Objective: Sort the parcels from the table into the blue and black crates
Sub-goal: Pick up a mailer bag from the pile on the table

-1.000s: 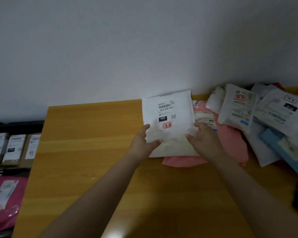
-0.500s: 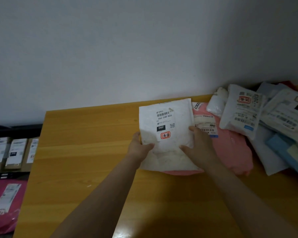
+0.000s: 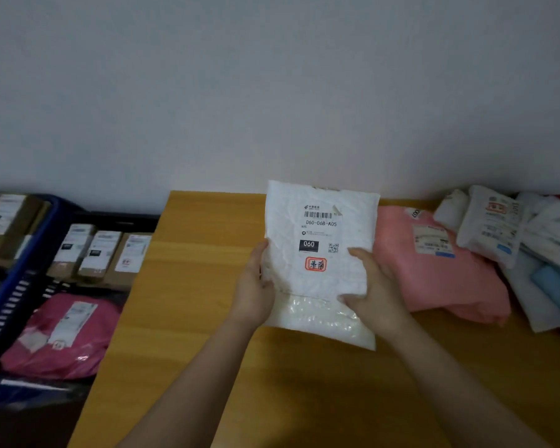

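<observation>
Parcel lifted clear of the pile, label facing up for reading.
Left hand (image 3: 254, 287) and right hand (image 3: 374, 291) now pinch the white bubble mailer (image 3: 319, 263) by its sides above the desk (image 3: 188, 318) middle, shifted left of the pink parcel (image 3: 434, 270), nearer the blue crate (image 3: 29, 253).

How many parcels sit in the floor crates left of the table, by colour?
Brown box parcels: 5 visible, e.g., 3 in a row in the black crate and 2 in the blue crate
Magenta bag parcel: 1
Total: 6, though the frame's left edge may hide more.
</observation>
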A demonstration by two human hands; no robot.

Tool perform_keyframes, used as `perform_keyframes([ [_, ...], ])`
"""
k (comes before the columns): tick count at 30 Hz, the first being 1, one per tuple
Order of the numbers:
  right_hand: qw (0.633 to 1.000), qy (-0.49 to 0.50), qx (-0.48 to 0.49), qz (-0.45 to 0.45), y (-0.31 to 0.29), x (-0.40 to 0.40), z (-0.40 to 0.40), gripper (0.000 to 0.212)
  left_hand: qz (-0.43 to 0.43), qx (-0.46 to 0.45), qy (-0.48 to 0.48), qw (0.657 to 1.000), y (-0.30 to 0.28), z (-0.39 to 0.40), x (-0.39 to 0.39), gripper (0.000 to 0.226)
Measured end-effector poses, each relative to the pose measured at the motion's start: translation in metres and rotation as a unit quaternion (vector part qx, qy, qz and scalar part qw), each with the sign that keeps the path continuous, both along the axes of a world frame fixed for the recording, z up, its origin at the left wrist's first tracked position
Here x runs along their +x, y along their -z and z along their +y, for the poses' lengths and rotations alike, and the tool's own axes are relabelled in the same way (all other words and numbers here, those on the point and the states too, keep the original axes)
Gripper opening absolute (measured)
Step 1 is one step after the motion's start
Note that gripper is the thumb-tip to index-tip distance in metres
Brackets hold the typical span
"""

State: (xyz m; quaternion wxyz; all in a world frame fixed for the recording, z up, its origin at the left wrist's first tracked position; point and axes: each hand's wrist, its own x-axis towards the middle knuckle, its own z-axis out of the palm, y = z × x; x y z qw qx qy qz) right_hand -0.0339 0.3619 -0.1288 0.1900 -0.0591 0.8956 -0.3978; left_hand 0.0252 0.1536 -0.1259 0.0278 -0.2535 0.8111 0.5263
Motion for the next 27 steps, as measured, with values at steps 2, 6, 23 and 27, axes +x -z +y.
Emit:
perform_keyframes([
  [2,1.000,-0.011,-0.007,0.004,-0.005,0.028,-0.020,0.087,0.022,0.007,-0.015,1.000,-0.007,-0.021,0.038,0.074],
  [6,0.998,-0.056,-0.007,0.000,-0.011,0.093,-0.074,0.087,0.052,0.014,-0.049,0.997,-0.017,-0.069,0.128,0.073],
  [23,0.974,-0.216,-0.051,0.048,-0.025,0.280,-0.288,0.091,0.062,-0.008,-0.217,0.974,-0.016,-0.250,0.388,0.059],
  [27,0.969,-0.238,-0.023,0.060,-0.019,0.278,-0.313,0.089,0.050,0.004,-0.230,0.972,-0.002,-0.271,0.392,0.061],
])
